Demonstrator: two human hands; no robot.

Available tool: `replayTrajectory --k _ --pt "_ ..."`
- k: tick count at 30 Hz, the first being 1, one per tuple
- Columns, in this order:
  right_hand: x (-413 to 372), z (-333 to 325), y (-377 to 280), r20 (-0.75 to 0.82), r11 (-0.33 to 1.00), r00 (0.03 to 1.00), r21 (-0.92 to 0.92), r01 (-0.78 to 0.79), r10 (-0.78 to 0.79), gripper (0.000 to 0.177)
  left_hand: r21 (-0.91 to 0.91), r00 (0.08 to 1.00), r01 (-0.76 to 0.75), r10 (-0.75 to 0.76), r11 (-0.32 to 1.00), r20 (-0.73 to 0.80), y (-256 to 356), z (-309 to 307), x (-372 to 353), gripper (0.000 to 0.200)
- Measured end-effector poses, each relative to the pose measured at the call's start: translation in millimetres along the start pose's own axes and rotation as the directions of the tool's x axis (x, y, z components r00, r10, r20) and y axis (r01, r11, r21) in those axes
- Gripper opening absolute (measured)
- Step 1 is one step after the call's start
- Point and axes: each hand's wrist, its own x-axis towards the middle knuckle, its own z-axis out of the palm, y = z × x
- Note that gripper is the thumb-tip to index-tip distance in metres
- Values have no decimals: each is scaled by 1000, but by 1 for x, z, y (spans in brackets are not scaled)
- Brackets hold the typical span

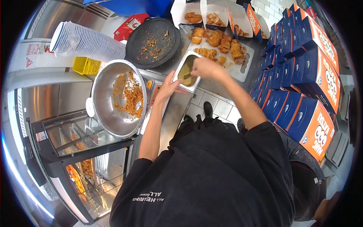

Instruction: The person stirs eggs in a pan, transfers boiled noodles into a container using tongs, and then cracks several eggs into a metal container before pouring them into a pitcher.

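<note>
My left hand (168, 88) grips the side of a small rectangular steel container (191, 89), which is tilted and partly filled with yellow-green sauce (184, 72). Over the container's opening, my right hand (205, 68) is closed, its fingers reaching inside. A short dark utensil (186, 76) shows in the sauce below those fingers; its kind is hidden. Just beyond the container, fried chicken pieces (215, 38), some sliced, lie on a white cutting board (242, 75).
At left are a large steel bowl (102, 102) of orange-brown crumbs, a crumb-strewn black round tray (132, 49) and stacked cups (87, 41). Open boxes (189, 7) with chicken stand behind the board. Stacked navy-orange boxes (314, 128) line the right; a glass display case (90, 159) is lower left.
</note>
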Motion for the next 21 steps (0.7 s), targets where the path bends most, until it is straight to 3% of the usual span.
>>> replayTrajectory --k 1,2,3,5,6,7,8,9,10,11,13,14,17,18,19,20,21 --pt "-2 -22 5 51 997 998 69 -29 25 27 -8 1000 -8 8 1000 11 2 -1 -1 54" --pt "-3 -23 7 -78 985 983 58 -160 164 24 41 1000 1 -2 999 26 3 -1 -3 56" --pt "0 -8 8 -81 986 983 58 -158 163 24 43 1000 -1 0 999 25 3 2 -2 56" --pt "4 50 10 -407 980 905 -93 -176 124 26 111 999 1 4 994 -41 2 10 -2 46" --pt "2 56 12 -311 995 950 -86 -46 17 25 122 999 -15 19 992 -35 10 10 1 46" --pt "-2 27 11 -321 994 947 -99 -42 8 25 89 1000 -21 23 996 -19 15 11 1 47" --pt "-16 2 10 -122 973 982 201 -115 141 25 50 1000 -1 1 999 -10 13 14 -9 48" --pt "-26 -15 12 106 858 972 457 -234 209 24 46 1000 2 -1 999 -12 11 10 -11 48" --pt "-28 -11 23 49 803 939 503 -318 341 24 68 999 25 -27 997 19 12 2 -8 56" --pt "-20 11 26 51 808 941 498 -313 333 24 91 997 52 -57 994 47 11 -3 -10 65" --pt "-8 57 25 -287 932 899 248 -265 332 27 83 999 19 -22 996 26 -4 -2 -9 61" --pt "-11 65 5 -328 975 919 101 -197 220 26 95 999 31 -34 995 27 -8 -2 -5 61" --pt "-15 14 22 -29 949 998 310 65 -59 30 114 995 56 -64 992 70 7 4 -7 62" --pt "-21 -3 19 107 855 965 448 -261 238 32 103 997 38 -45 994 66 11 3 -6 63" --pt "-16 21 20 115 856 965 447 -261 234 32 89 998 25 -30 996 56 9 2 -9 63" --pt "-4 58 22 -160 934 942 255 -248 294 32 113 999 35 -38 993 31 7 4 -10 63" --pt "-1 70 11 -436 957 856 55 -284 279 32 118 999 30 -34 993 31 3 7 -8 63"
